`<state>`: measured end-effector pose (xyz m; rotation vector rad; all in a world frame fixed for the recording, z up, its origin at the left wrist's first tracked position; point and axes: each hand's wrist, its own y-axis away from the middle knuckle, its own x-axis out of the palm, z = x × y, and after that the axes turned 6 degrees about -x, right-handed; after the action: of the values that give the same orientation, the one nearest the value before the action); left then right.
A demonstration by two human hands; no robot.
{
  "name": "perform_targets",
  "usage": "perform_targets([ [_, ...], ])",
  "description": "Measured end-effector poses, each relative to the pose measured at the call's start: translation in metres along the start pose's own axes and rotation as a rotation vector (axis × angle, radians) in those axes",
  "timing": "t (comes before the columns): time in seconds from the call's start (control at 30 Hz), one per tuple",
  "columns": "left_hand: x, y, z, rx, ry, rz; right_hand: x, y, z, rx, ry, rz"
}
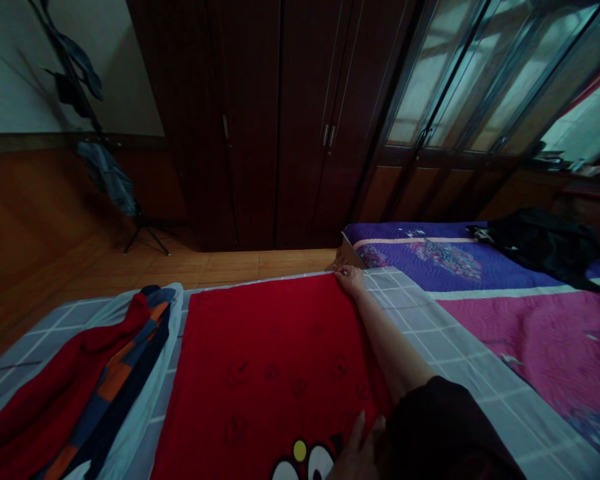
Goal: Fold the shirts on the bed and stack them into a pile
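A red cloth point(280, 333) with raised round marks and a printed cartoon face lies flat on a grey checked bed cover point(425, 347). It may be a garment, but its full shape is cut off below. My right hand point(351, 280) stretches to the far right corner of the cloth, its fingers closed on the edge there. Low in the view, my left hand point(360, 450) rests on the cloth by the printed eyes with its fingers apart, partly behind the dark right sleeve.
Left of the cloth lies a pile of folded clothes point(105, 380) in red, blue, orange and white. A purple and pink quilted bed point(460, 260) adjoins on the right, bearing a black garment point(540, 243). Beyond stand a dark wardrobe point(280, 133) and a coat stand point(145, 230).
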<state>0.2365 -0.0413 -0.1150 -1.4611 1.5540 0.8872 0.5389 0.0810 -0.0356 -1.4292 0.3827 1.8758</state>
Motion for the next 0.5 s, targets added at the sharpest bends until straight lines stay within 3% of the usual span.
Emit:
perform_targets([
  [0.17,-0.007,0.002,-0.006,0.106,-0.088,-0.037,-0.005,0.001,-0.006,-0.072,0.080,-0.016],
  [0.37,-0.015,0.011,-0.008,0.174,-0.230,-0.250,-0.004,0.039,-0.005,-0.253,0.178,-0.038],
  [0.5,-0.024,0.015,-0.013,0.124,-0.221,-0.225,-0.006,0.059,-0.014,-0.341,0.227,0.014],
])
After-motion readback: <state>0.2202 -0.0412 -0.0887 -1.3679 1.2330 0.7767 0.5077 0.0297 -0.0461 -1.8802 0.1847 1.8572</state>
